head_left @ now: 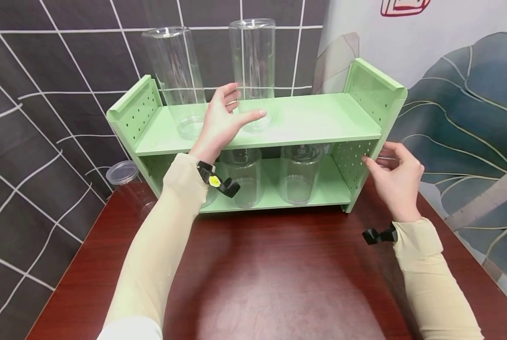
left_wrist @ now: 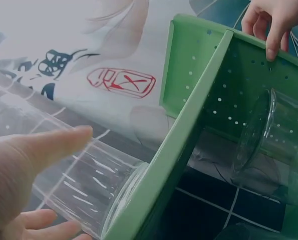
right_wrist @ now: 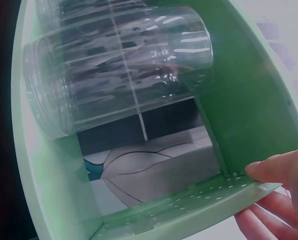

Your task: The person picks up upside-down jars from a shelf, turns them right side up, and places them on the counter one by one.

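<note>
A light green two-tier shelf rack [head_left: 317, 115] with perforated side panels stands on the table. My left hand [head_left: 221, 118] is at a tall clear plastic jar [head_left: 255, 56] on the upper tier, thumb and fingers spread apart. Whether they touch the jar, I cannot tell. To its left stands a second tall clear jar [head_left: 172, 66], slightly tilted in the head view. My right hand [head_left: 399, 177] grips the rack's right side panel [right_wrist: 209, 212] by its front edge, the thumb on the inner face and the fingers outside.
Clear jars, among them one on the right [head_left: 300, 177], stand on the lower tier. Left of the rack, a clear jar with a lid [head_left: 123, 172] is on the dark red table [head_left: 279, 264]. A dark tiled wall [head_left: 87, 56] rises close behind.
</note>
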`<act>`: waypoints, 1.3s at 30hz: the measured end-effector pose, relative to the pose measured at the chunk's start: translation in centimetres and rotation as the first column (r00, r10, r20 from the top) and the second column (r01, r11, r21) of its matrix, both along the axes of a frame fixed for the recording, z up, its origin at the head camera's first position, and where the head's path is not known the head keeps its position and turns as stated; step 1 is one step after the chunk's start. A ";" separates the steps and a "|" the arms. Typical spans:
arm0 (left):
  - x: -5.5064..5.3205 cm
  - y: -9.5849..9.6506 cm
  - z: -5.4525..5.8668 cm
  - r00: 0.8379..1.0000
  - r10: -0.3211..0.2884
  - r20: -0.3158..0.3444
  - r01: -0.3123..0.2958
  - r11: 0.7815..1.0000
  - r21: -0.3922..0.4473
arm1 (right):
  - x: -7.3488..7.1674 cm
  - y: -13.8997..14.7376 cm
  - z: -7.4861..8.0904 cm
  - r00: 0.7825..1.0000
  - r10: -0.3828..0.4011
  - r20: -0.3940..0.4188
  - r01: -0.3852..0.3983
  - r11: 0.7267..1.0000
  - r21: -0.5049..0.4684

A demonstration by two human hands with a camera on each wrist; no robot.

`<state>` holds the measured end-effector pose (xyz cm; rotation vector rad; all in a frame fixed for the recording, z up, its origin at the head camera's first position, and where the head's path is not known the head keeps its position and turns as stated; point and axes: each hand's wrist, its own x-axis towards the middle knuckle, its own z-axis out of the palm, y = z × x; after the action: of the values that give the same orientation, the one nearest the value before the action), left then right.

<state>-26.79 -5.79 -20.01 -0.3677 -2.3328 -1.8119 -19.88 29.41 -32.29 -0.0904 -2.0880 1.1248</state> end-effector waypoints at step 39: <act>3.5 0.0 -1.0 0.981 -0.146 -0.125 0.146 0.989 -0.007 | 0.1 -0.1 -0.3 0.999 0.007 -0.032 -0.007 1.000 0.007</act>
<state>-23.31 -5.80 -20.97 -0.6488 -2.2715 -1.7969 -19.75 29.28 -32.56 -0.0612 -2.0648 1.1164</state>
